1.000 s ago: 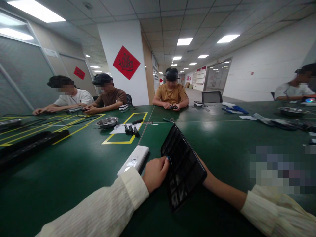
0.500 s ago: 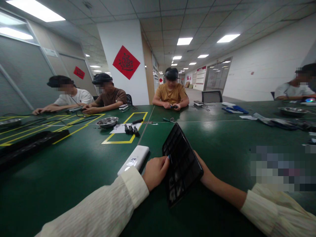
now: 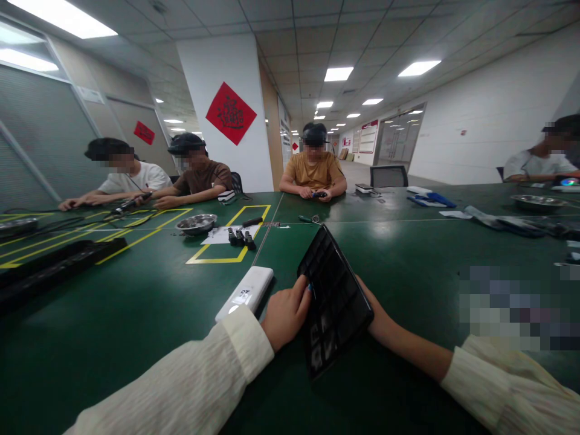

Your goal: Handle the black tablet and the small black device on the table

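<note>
A black compartmented tray (image 3: 333,296) stands tilted on edge over the green table (image 3: 136,314), held between both my hands. My left hand (image 3: 284,314) grips its left edge, thumb on the face. My right hand (image 3: 378,320) is mostly hidden behind the tray's right side and holds it there. Both my sleeves are cream. A white power bank (image 3: 245,292) lies flat just left of my left hand.
Several small black parts (image 3: 240,237) and a white sheet sit in a yellow-taped box, with a metal bowl (image 3: 196,224) beside it. A long black tray (image 3: 54,263) lies at far left. Other people sit across the table; cloths and a bowl lie at the right.
The tray has been drawn slightly closer and tipped a little more upright in my hands. A person at far left has lifted a black tool.
</note>
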Demonstrator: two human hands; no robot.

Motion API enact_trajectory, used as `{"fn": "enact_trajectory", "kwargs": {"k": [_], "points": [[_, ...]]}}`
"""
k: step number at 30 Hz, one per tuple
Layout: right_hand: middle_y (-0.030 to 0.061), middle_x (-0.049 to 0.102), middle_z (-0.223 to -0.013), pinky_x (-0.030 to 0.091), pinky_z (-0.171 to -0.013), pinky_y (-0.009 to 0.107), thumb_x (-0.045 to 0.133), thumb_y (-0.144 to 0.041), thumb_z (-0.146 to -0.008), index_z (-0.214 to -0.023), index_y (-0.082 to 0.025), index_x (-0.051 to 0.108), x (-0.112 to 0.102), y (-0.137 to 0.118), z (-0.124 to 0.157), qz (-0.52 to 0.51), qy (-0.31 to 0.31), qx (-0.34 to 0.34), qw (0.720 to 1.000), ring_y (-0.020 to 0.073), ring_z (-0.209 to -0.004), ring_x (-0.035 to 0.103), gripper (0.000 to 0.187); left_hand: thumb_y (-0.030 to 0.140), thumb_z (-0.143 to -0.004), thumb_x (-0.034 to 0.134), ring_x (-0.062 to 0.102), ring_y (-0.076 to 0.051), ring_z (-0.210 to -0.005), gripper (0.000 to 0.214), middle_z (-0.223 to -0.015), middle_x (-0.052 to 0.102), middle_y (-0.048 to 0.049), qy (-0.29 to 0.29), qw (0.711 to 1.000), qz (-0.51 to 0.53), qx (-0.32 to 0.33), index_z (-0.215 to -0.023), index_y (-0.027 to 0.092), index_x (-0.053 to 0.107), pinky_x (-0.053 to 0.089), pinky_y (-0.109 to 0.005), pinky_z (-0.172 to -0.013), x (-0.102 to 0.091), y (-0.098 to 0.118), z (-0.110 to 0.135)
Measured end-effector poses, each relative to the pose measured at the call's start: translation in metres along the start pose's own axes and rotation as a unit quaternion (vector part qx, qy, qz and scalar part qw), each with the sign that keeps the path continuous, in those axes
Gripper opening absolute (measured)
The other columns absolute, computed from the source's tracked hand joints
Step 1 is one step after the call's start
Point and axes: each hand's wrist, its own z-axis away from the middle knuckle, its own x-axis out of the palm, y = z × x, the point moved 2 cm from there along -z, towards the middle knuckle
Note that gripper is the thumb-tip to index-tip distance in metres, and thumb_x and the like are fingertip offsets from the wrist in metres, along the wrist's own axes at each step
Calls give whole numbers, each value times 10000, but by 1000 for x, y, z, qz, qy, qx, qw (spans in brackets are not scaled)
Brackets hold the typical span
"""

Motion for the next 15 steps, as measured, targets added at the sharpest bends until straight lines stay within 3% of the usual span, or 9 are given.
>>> {"fn": "enact_trajectory", "kwargs": {"k": [9,15], "points": [[38,592,-1136,444,-896,322,639,-384,-682,-1044,-251,535,2,-5,1,0,3,8,1000,240,-1069,530,399,390,-941,196,627,-186,-750,333,-793,648,-35,6,1000,17,-5,-1038,216,462,386,-264,-638,-1,0,-2],[62,567,-1151,471,-844,327,570,-451,-750,-1114,-230,491,2,-4,0,-43,-8,42,998,241,-1107,505,433,387,-945,183,614,-177,-698,349,-727,622,-25,6,1000,29,-1,-902,213,483,374,-250,-614,-3,0,-2]]}}
